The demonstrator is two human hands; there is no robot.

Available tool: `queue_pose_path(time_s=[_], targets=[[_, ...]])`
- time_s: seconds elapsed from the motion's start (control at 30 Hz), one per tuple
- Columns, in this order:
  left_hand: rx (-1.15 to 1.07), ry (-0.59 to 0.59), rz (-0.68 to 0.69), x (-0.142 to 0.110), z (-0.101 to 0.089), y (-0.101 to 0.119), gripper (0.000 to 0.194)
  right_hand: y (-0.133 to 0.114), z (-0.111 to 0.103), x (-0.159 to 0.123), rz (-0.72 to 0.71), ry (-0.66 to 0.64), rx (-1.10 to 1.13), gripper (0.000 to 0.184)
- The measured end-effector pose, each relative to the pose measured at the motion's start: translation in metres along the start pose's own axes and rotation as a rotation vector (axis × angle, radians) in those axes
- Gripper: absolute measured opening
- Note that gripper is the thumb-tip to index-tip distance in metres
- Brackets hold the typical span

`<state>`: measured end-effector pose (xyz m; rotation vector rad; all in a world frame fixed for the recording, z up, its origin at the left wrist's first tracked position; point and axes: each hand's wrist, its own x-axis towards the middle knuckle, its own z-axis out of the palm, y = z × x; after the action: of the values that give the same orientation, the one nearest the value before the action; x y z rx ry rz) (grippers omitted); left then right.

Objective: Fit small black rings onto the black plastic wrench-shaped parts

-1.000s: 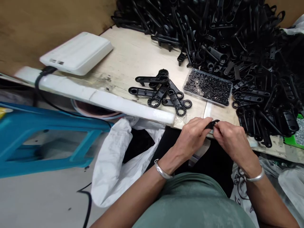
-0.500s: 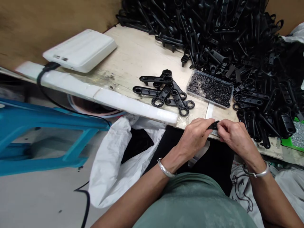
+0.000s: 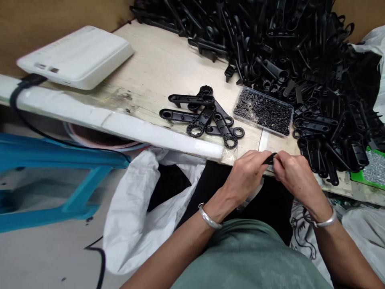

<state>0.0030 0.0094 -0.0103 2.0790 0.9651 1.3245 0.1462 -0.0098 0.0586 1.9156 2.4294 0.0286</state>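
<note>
Between my two hands, at the table's front edge, is a black plastic part [image 3: 270, 159], mostly covered by my fingers. My left hand [image 3: 247, 171] is closed around its left portion. The fingertips of my right hand [image 3: 293, 169] are pinched at its right end; whether a small piece is also between them is hidden. Beyond my hands stands a clear box [image 3: 264, 110] filled with tiny black pieces. Left of the box lies a small heap of black plastic arms with ringed ends [image 3: 204, 116].
A large pile of black plastic parts [image 3: 270, 48] covers the table's back and right. A white device [image 3: 76, 56] with a black cable sits at the left. A green tray [image 3: 371, 166] of small metal pieces is at far right. A blue stool [image 3: 75, 192] and white sack [image 3: 129, 212] stand below.
The view has shifted slightly, so the white device sits further left. The black part between my hands has tilted and shows less of its face. Both hands keep their hold.
</note>
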Motion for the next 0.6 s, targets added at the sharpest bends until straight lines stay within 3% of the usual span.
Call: queue_pose_path(time_s=[0.17, 0.3, 0.37, 0.47, 0.53, 0.6], targets=[[-0.039, -0.004, -0.015, -0.001, -0.001, 0.001, 0.028, -0.027, -0.007, -0.001, 0.053, -0.005, -0.254, 0.016], [-0.043, -0.009, -0.021, 0.0, -0.001, 0.001, 0.028, -0.031, -0.007, 0.003, 0.086, -0.026, -0.244, 0.017], [-0.019, -0.004, -0.04, 0.0, -0.002, 0.001, 0.027, -0.02, -0.002, 0.003, 0.134, -0.044, -0.08, 0.013], [-0.007, 0.021, -0.113, -0.001, -0.003, 0.004, 0.028, 0.0, 0.009, -0.003, 0.243, -0.04, 0.468, 0.014], [-0.03, 0.057, -0.179, -0.002, -0.005, 0.008, 0.028, 0.009, 0.016, -0.01, 0.289, 0.016, 0.836, 0.02], [-0.057, 0.099, -0.23, -0.003, -0.006, 0.013, 0.027, 0.011, 0.022, -0.018, 0.32, 0.107, 1.068, 0.027]])
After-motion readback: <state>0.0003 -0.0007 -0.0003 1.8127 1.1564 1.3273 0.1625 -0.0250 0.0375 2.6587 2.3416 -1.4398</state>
